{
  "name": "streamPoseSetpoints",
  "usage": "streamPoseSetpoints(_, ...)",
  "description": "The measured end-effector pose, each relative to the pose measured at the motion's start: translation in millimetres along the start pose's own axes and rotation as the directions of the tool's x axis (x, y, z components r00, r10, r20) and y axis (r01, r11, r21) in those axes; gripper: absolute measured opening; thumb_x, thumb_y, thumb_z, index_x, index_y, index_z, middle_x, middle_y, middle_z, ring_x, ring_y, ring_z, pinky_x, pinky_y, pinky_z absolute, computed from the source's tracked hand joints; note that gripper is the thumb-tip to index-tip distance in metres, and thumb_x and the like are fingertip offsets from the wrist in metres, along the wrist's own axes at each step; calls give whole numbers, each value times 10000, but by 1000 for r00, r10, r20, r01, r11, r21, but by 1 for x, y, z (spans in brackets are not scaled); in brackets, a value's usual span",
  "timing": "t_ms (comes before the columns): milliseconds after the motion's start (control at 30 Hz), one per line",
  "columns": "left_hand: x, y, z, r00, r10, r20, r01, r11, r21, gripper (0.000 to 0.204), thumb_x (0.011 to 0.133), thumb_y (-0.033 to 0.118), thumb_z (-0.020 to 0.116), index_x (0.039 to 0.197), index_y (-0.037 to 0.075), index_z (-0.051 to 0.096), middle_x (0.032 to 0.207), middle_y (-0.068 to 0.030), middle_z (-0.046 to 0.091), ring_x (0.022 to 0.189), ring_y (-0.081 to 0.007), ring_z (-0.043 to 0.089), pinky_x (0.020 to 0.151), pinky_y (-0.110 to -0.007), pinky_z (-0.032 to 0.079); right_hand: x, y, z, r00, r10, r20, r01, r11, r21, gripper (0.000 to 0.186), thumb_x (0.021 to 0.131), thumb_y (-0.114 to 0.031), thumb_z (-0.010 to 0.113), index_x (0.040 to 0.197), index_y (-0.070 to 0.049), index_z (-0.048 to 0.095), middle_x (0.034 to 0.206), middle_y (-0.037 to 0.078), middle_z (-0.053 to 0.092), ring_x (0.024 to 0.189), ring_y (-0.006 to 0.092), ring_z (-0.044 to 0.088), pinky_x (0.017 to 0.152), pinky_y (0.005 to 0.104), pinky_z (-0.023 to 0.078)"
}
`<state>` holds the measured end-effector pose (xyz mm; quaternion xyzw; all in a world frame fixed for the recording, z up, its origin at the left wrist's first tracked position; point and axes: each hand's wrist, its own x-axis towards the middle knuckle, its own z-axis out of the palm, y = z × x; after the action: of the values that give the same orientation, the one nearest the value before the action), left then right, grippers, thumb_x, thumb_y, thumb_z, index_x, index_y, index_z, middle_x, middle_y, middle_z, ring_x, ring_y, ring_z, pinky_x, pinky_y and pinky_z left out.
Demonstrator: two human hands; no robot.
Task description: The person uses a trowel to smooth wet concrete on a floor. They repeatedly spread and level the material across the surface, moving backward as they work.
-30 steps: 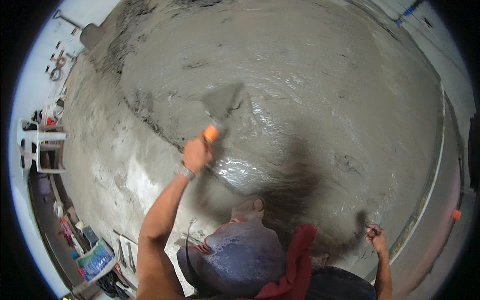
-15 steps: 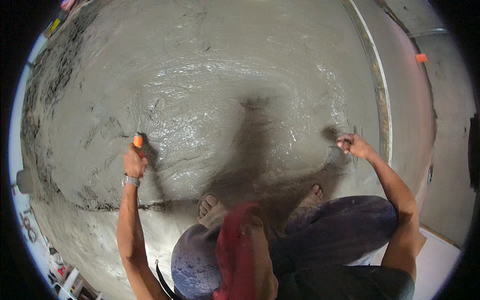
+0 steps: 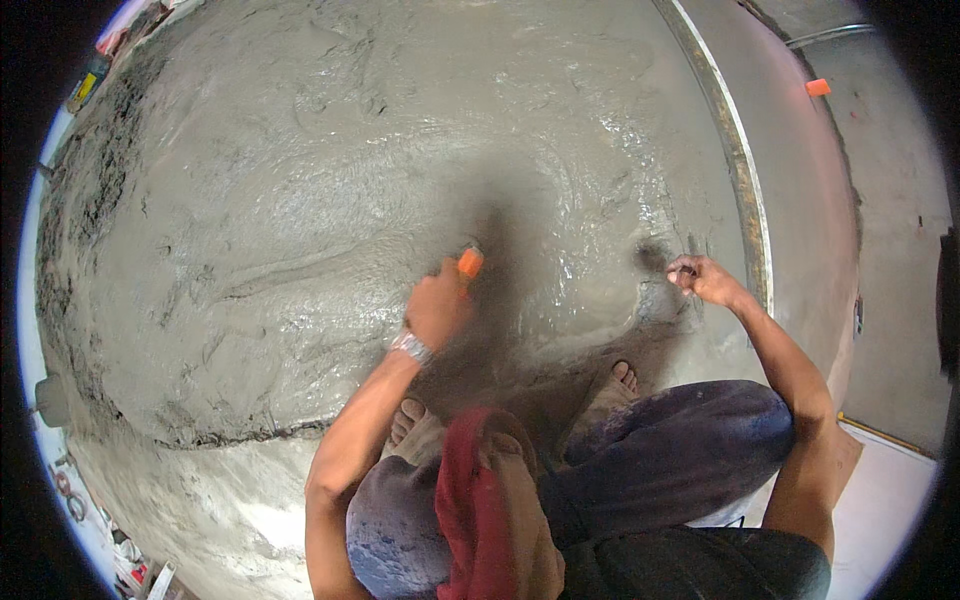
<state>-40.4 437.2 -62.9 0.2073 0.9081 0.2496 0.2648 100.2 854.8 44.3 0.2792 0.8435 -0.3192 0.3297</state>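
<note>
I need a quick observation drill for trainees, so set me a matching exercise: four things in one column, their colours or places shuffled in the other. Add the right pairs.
Things:
1. Handle
2. Wristband
3. Cloth
4. Wet layer

Colours and places:
A. Dark red
B. Grey, glossy in patches
C. Orange, held in the left grip
D. Silvery, around a wrist

Right pairs: 1-C; 2-D; 3-A; 4-B

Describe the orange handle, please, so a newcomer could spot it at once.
Over the wet grey surface, find the left hand, a silvery band at its wrist. The orange handle juts from its grip; unlike the orange piece at upper right, it is held.
</note>
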Motion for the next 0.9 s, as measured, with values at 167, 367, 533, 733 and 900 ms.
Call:
streamPoseSetpoints(167, -29, -66, -74, 981, -32, -193, 13, 995, -98, 478, 732, 99, 676, 1161, -17, 499, 855, -251, 648, 805, -421, 642, 686, -471, 510, 3, -1, -7, 999, 18, -49, -20, 999, -44, 431, 875, -345, 640, 1135, -3, 611, 754, 62, 621, 679, 133, 581, 700, 330, 472)
streamPoseSetpoints(367, -55, -298, -205, 536, -600, -594, 575, 775, -264, 326, 757, 132, 634, 1028, -38, 572, 748, -182, 660, 651, -286, 675, 584, -404, 520, 4, 6, 1, 998, 66, -10, -65, 997, 44, 422, 868, -313, 664, 1128, 15, 607, 739, 37, 605, 653, 122, 553, 641, 297, 461)
streamPoseSetpoints(533, -60, -409, -239, 509, -713, -483, 723, 658, -211, 203, 748, 154, 587, 802, -37, 632, 681, -149, 662, 614, -248, 681, 555, -383, 536, 12, 27, 3, 997, 68, 40, -70, 997, 45, 395, 864, -283, 670, 1099, 29, 611, 764, 41, 607, 647, 120, 544, 618, 289, 457)
streamPoseSetpoints(733, 29, -365, -161, 657, -569, -494, 640, 768, -34, 395, 701, 268, 685, 953, -21, 592, 881, -218, 668, 843, -401, 651, 739, -462, 527, 24, 43, 6, 995, 69, 75, -74, 995, 61, 377, 869, -261, 662, 1096, 35, 604, 771, 36, 600, 645, 119, 542, 622, 284, 457)
streamPoseSetpoints(900, 56, -241, -135, 823, -437, -363, 463, 886, -19, 427, 697, 169, 640, 1052, -34, 517, 908, -274, 646, 872, -433, 631, 766, -486, 514, 29, 20, 2, 992, 77, 98, -81, 996, 37, 368, 887, -253, 641, 1125, 22, 587, 813, 33, 605, 674, 124, 557, 623, 275, 463)
